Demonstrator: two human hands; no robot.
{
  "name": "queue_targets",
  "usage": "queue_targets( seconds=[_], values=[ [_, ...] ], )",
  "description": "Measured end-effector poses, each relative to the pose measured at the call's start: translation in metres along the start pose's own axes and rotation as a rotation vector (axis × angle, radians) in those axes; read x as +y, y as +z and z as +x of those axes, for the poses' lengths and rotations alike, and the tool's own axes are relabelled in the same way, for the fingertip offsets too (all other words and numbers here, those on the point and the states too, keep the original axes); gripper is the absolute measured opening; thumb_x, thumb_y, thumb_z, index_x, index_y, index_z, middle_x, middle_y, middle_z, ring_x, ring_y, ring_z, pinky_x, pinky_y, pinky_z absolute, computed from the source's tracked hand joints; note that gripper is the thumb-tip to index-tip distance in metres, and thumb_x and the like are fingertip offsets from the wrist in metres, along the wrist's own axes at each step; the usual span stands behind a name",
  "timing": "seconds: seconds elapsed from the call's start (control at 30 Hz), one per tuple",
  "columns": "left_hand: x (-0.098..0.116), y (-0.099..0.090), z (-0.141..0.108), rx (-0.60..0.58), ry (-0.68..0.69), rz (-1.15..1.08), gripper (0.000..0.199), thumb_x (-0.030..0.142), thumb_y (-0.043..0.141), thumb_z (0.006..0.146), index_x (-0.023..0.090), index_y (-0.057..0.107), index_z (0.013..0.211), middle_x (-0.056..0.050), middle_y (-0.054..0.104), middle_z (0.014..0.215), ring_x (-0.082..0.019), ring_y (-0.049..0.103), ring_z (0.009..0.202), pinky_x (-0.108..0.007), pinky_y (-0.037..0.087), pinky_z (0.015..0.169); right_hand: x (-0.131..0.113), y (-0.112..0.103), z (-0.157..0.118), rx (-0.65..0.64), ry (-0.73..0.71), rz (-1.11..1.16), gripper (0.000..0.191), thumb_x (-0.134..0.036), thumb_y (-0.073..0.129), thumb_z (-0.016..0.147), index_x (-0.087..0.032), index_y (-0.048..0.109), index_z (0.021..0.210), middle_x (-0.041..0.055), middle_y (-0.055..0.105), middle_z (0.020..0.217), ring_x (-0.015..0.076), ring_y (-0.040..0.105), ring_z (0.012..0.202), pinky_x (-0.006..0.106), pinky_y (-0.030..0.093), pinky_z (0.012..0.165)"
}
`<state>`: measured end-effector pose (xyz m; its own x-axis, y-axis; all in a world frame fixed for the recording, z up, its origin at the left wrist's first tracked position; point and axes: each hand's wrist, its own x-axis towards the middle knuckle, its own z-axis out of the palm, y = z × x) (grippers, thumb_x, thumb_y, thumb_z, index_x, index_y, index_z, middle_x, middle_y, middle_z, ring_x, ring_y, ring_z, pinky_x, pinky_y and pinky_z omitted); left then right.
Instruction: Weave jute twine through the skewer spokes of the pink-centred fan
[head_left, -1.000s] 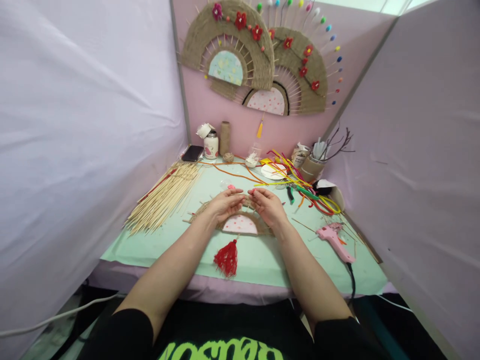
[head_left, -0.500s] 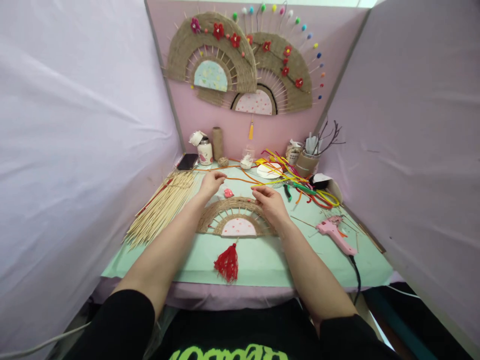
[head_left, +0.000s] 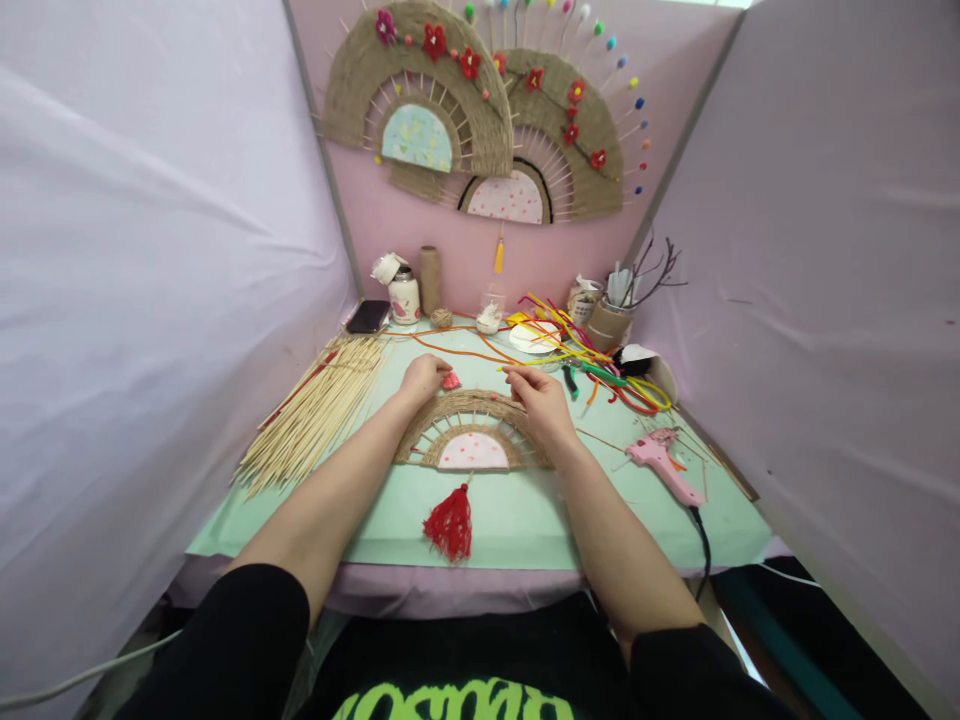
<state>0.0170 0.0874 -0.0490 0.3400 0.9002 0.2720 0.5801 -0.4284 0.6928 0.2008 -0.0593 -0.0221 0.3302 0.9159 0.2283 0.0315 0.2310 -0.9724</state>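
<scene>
My left hand (head_left: 424, 380) is closed, its fingertips on a small pink flower (head_left: 451, 381) just above the fan's top edge. My right hand (head_left: 541, 402) is pinched over the fan's upper right; a tiny yellow tip shows at its fingers, too small to name. Between my forearms lies a half-round fan (head_left: 450, 404) of wound twine and thin sticks, its centre a white half-disc with pink dots (head_left: 472, 451). Below hangs a red tassel (head_left: 450, 524), lying on the green cloth.
Thin wooden sticks (head_left: 311, 420) are heaped at left. A pink glue gun (head_left: 664, 466) with a black cord lies right. Bright pipe cleaners (head_left: 649, 392), green-handled pliers (head_left: 602, 375) and a white disc (head_left: 535, 337) are behind. Finished fans (head_left: 341, 110) hang on the pink back wall.
My left hand has come down to the pink flower, its fingers closing on it. My right hand stays pinched in nearly the same place. The whole view has shifted slightly.
</scene>
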Motion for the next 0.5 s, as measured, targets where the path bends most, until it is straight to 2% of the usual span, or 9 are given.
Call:
queue_targets(
  seconds=[0.1, 0.2, 0.3, 0.37, 0.43, 0.5],
  values=[
    [0.008, -0.004, -0.005, 0.035, -0.006, 0.020, 0.023, 0.011, 0.059, 0.070, 0.018, 0.072, 0.088, -0.010, 0.069, 0.093, -0.024, 0.060, 0.093, -0.033, 0.040, 0.087, 0.001, 0.002, 0.000, -0.016, 0.007, 0.014, 0.033, -0.038, 0.066, 0.068, -0.019, 0.068, 0.096, 0.0013, 0.065, 0.080, 0.0112, 0.054, 0.065, 0.026, 0.045, 0.061],
    [0.023, -0.005, -0.012, 0.156, 0.015, 0.022, 0.030, 0.014, 0.053, 0.077, 0.016, 0.067, 0.103, -0.010, 0.067, 0.105, -0.021, 0.059, 0.098, -0.032, 0.040, 0.090, 0.002, 0.004, -0.001, -0.003, -0.013, 0.091, 0.037, -0.035, 0.068, 0.065, -0.019, 0.064, 0.098, 0.0022, 0.066, 0.084, 0.0133, 0.058, 0.075, 0.027, 0.048, 0.066],
    [0.038, -0.001, -0.021, 0.200, 0.043, -0.104, 0.024, 0.018, 0.052, 0.079, 0.014, 0.067, 0.098, -0.009, 0.068, 0.100, -0.018, 0.060, 0.094, -0.028, 0.043, 0.087, 0.001, 0.007, -0.003, -0.006, -0.039, 0.127, 0.032, -0.033, 0.070, 0.064, -0.019, 0.063, 0.092, 0.0026, 0.066, 0.084, 0.0146, 0.060, 0.080, 0.029, 0.049, 0.070],
    [0.041, 0.003, -0.024, 0.207, -0.016, -0.176, 0.020, 0.021, 0.054, 0.079, 0.014, 0.066, 0.094, -0.008, 0.069, 0.093, -0.017, 0.062, 0.085, -0.027, 0.046, 0.079, 0.001, 0.009, -0.004, -0.019, -0.046, 0.121, 0.029, -0.033, 0.071, 0.064, -0.019, 0.063, 0.089, 0.0030, 0.066, 0.086, 0.0151, 0.060, 0.082, 0.029, 0.050, 0.071],
    [0.039, 0.006, -0.024, 0.233, -0.069, -0.166, 0.016, 0.022, 0.054, 0.078, 0.015, 0.065, 0.089, -0.007, 0.069, 0.088, -0.016, 0.062, 0.080, -0.027, 0.046, 0.075, 0.001, 0.010, -0.005, -0.027, -0.048, 0.094, 0.028, -0.034, 0.070, 0.065, -0.019, 0.064, 0.088, 0.0034, 0.066, 0.086, 0.0151, 0.060, 0.081, 0.030, 0.050, 0.071],
    [0.033, 0.008, -0.021, 0.238, -0.084, -0.066, 0.014, 0.020, 0.054, 0.078, 0.017, 0.064, 0.087, -0.006, 0.068, 0.085, -0.016, 0.061, 0.079, -0.027, 0.045, 0.075, 0.001, 0.010, -0.005, -0.027, -0.049, 0.058, 0.027, -0.035, 0.070, 0.065, -0.018, 0.065, 0.086, 0.0036, 0.067, 0.085, 0.0145, 0.060, 0.078, 0.030, 0.049, 0.071]
  ],
)
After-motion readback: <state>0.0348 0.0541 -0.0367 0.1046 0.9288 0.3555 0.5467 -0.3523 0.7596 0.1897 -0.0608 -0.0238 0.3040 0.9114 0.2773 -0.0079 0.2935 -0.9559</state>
